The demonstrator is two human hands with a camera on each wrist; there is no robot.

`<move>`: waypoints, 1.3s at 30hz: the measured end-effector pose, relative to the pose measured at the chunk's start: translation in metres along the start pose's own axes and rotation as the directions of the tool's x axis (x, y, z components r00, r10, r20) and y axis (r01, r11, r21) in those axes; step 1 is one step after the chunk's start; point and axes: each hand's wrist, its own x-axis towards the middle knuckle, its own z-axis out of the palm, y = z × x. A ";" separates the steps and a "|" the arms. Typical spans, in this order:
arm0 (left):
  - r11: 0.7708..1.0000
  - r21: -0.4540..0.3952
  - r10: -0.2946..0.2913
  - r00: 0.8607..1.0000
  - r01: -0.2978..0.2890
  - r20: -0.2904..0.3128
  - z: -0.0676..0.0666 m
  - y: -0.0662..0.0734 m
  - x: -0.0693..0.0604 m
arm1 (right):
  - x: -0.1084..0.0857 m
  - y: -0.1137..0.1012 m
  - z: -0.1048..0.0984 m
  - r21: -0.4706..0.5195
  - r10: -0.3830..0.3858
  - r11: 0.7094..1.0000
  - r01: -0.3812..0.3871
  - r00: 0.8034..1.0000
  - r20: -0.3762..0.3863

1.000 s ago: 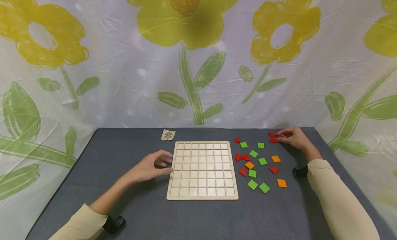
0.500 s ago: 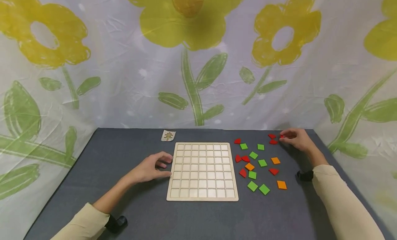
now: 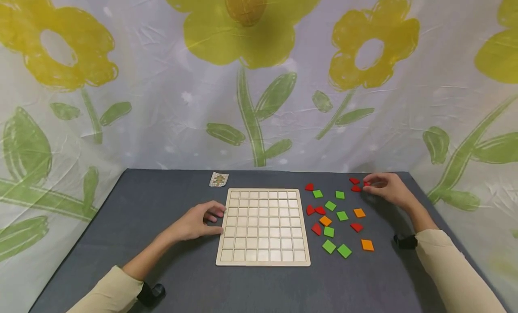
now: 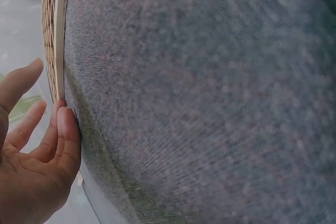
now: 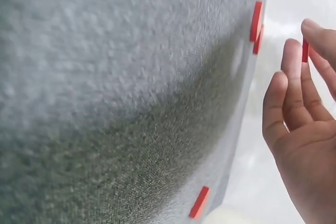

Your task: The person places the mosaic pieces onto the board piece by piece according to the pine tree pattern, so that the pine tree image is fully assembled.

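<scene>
A pale wooden grid board [image 3: 263, 227] lies on the dark cloth, its cells bare. At its left edge is my left hand [image 3: 195, 221], fingers loosely bent; in the left wrist view the fingertips of that hand [image 4: 39, 166] touch the board's edge [image 4: 60, 51]. My right hand [image 3: 389, 190], at the back right, pinches a small red piece [image 3: 366, 184] between thumb and fingers. The right wrist view shows the red piece [image 5: 305, 51] held edge-on by the right hand [image 5: 307, 103], off the cloth. Two red pieces [image 3: 355, 181] lie just left of it.
Right of the board lie several green squares [image 3: 328, 246], several orange squares [image 3: 367, 245] and more red pieces [image 3: 316, 229]. A small patterned card [image 3: 219, 179] lies behind the board's back left corner. A flowered cloth [image 3: 162, 79] hangs behind the table.
My right hand has moved slightly right, away from the two red pieces, with a red piece between its fingers. The left hand stays by the board's left edge.
</scene>
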 end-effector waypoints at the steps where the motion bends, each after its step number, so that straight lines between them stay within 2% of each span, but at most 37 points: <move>1: 1.000 0.000 0.001 1.000 -0.001 -0.002 0.000 0.000 0.000 | -0.001 -0.002 0.001 0.002 -0.004 1.000 0.004 1.000 0.003; 9: 0.999 0.046 -0.001 0.999 0.003 -0.043 0.002 0.003 0.006 | -0.001 -0.018 0.009 0.036 -0.048 0.998 0.047 0.998 0.035; 14: 0.997 0.071 -0.024 0.999 0.027 -0.047 0.002 0.004 0.013 | 0.000 -0.025 0.015 0.061 -0.075 0.995 0.072 0.997 0.038; 19: 0.995 0.098 -0.030 0.998 0.035 -0.048 0.001 0.004 0.016 | 0.002 -0.033 0.022 0.129 -0.125 0.985 0.118 0.991 0.047; 29: 0.995 0.099 -0.023 0.998 0.028 -0.052 0.000 0.000 0.016 | 0.005 -0.049 0.041 0.212 -0.102 0.974 0.082 0.991 0.083; 39: 0.992 0.126 -0.017 0.999 0.023 -0.045 -0.001 0.000 0.018 | 0.005 -0.069 0.057 0.311 -0.139 0.946 0.096 0.983 0.121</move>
